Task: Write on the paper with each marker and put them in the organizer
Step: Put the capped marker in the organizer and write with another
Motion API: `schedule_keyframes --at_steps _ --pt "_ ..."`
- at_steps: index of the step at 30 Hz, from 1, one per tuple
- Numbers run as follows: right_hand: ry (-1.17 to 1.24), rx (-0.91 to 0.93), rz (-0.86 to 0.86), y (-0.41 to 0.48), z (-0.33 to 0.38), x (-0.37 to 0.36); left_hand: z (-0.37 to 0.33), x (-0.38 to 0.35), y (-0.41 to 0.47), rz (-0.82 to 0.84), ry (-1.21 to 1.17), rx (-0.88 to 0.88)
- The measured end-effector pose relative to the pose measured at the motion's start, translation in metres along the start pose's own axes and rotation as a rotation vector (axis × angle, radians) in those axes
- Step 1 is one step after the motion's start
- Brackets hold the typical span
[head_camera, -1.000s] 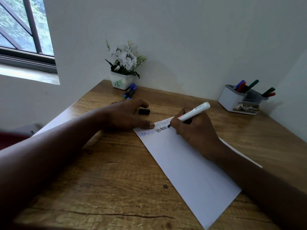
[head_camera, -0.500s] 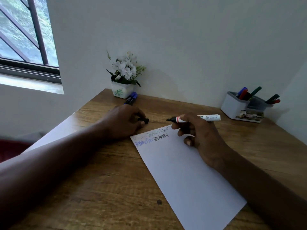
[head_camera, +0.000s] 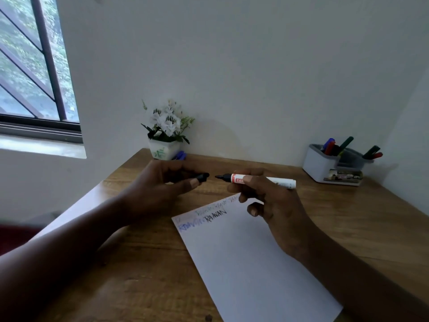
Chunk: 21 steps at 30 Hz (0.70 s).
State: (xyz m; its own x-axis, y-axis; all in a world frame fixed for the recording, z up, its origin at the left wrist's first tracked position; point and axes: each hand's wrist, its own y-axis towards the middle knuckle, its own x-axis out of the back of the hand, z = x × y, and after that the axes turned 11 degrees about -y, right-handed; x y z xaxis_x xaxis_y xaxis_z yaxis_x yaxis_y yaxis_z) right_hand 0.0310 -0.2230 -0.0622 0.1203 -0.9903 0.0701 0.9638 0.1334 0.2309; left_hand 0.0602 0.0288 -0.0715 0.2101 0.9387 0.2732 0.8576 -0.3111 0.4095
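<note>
The marker (head_camera: 262,180) is held level above the table (head_camera: 348,217) in the right hand (head_camera: 271,205), its fingers closed around the white barrel, the black tip pointing left. Facing it, the cap (head_camera: 201,177) is pinched between thumb and fingertips of the left hand (head_camera: 162,184), its open end turned toward the tip. A small gap is left between the two. Capping looks to be the step in hand.

To do it well, cap and tip are best lined up on one axis first, so the tip is not smeared against the cap's rim. Then the cap is pushed straight on until it seats; a crooked push may leave it loose and the ink drying.

The paper (head_camera: 243,263) lies flat below the hands, with words written along its top edge. The organizer (head_camera: 321,165) stands at the far right, well apart, with several markers already upright in it. Blue markers (head_camera: 180,155) are seen just beside the flower pot (head_camera: 163,151), apparently not yet used.
</note>
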Motion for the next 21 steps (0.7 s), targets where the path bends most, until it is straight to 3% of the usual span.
schedule_keyframes --at_steps 8,21 --pt "-0.111 -0.014 0.079 -0.0015 -0.0026 -0.003 -0.0081 -0.0063 -0.0048 0.091 -0.069 -0.006" --pt "0.034 -0.042 0.168 0.002 -0.0072 0.0051 -0.0092 -0.011 -0.0064 0.048 -0.332 0.139"
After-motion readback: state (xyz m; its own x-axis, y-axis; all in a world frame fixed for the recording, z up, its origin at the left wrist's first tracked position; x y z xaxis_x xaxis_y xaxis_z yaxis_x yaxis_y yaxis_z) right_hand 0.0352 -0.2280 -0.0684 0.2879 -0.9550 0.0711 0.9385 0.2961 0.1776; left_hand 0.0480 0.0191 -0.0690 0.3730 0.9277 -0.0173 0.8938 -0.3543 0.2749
